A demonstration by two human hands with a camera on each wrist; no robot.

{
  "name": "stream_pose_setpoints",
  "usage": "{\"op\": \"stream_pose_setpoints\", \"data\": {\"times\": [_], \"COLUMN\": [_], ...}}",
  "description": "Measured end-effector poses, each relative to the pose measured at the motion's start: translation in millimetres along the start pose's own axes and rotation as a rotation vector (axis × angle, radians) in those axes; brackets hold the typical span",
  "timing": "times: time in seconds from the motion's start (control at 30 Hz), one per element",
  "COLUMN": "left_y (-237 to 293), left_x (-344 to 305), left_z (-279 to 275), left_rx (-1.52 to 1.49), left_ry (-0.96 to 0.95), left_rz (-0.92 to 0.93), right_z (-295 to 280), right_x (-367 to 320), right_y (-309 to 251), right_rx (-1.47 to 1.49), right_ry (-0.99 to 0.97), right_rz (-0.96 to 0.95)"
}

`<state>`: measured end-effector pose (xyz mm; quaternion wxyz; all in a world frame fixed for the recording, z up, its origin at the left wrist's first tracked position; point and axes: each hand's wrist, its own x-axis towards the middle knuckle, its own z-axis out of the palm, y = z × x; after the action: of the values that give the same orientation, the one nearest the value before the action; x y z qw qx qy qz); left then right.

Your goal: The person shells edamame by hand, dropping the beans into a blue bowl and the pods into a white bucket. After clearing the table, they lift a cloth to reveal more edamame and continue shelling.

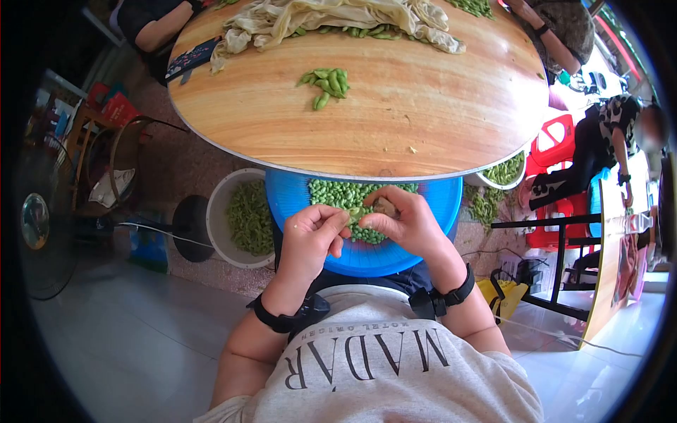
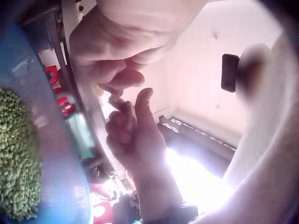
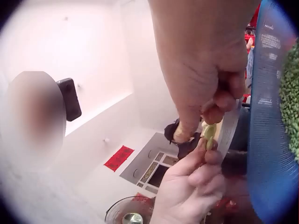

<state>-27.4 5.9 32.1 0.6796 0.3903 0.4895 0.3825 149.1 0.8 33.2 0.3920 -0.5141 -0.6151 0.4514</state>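
Insp. note; landmark = blue basket (image 1: 285, 197). Nearest: L hand (image 1: 310, 236) pinches a green pod (image 1: 355, 214) betw. thumb and fingers, over the basket. R hand (image 1: 407, 222) opp., fingers bent, thumb tip close by the pod; whether it grips the pod or only meets it, can't tell. Black wrist straps (image 1: 460, 285) on both arms.

Basket: open mesh sides, holds a lg. qty. of loose green beans (image 1: 331, 194), spread over its base.

L of basket, just beside: pale tub (image 1: 214, 243), w/ green pods (image 1: 247, 218) in it. Dark round object (image 1: 190, 229) is further L, on the tub's outer side.

R of basket, partly under table edge: white-rimmed container (image 1: 522, 169), also w/ green pods (image 1: 502, 171); more pods (image 1: 484, 206) lie outside it, nearer the basket's level.

Beyond basket: round wood-look table (image 1: 395, 106), bearing a sm. pod pile (image 1: 328, 84). Further beyond, same table: crumpled cream cloth (image 1: 310, 25), pods showing along its near edge.

Far R of basket: red stools (image 1: 553, 141) and a bending person (image 1: 606, 134) in a black-and-white top.
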Motion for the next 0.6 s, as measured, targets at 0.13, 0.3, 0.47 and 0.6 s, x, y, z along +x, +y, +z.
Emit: {"op": "stream_pose_setpoints", "data": {"times": [0.13, 0.3, 0.47, 0.6], "left_y": [0, 0, -15, -16], "left_x": [-4, -10, -4, 1], "left_z": [-2, -7, -11, 1], "left_rx": [0.033, 0.043, 0.248, 0.201], "left_ry": [-0.064, -0.132, -0.001, -0.021], "left_rz": [0.043, 0.005, 0.18, 0.321], "right_z": [10, 5, 6, 13], "right_x": [5, 6, 2, 0], "right_y": [-1, 11, 16, -9], "right_rx": [0.045, 0.363, -0.425, 0.029], "right_ry": [-0.046, -0.236, 0.079, -0.033], "right_rz": [-0.108, 0.219, -0.091, 0.047]}}
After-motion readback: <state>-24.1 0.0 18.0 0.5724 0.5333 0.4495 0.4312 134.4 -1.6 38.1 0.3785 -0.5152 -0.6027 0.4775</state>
